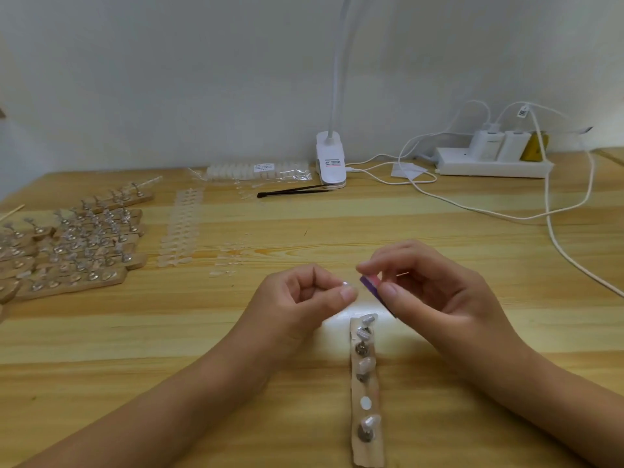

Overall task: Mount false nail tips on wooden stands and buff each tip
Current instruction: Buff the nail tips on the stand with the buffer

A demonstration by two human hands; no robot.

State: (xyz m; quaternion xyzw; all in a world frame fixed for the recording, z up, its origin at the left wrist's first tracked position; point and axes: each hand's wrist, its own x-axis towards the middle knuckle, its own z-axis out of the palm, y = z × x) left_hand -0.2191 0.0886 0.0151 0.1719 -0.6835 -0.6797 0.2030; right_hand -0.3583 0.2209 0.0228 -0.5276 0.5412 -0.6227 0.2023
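My left hand (304, 295) pinches a small clear nail tip (345, 284) between thumb and forefinger above the table. Just to its right, my right hand (429, 292) grips a purple buffer block (369, 284) with a pink face, its end close to the tip. Below both hands lies a wooden stand (366, 390), lengthwise toward me, with several metal holders; some carry clear tips and one spot shows a white pad.
Many wooden stands with mounted tips (74, 244) are stacked at the left. Strips of loose clear tips (180, 231) lie mid-table, a bag of tips (260, 171) behind. Black tweezers (293, 191), a clip lamp (331, 162), a power strip (493, 163) and cables (553, 238) are at the back right.
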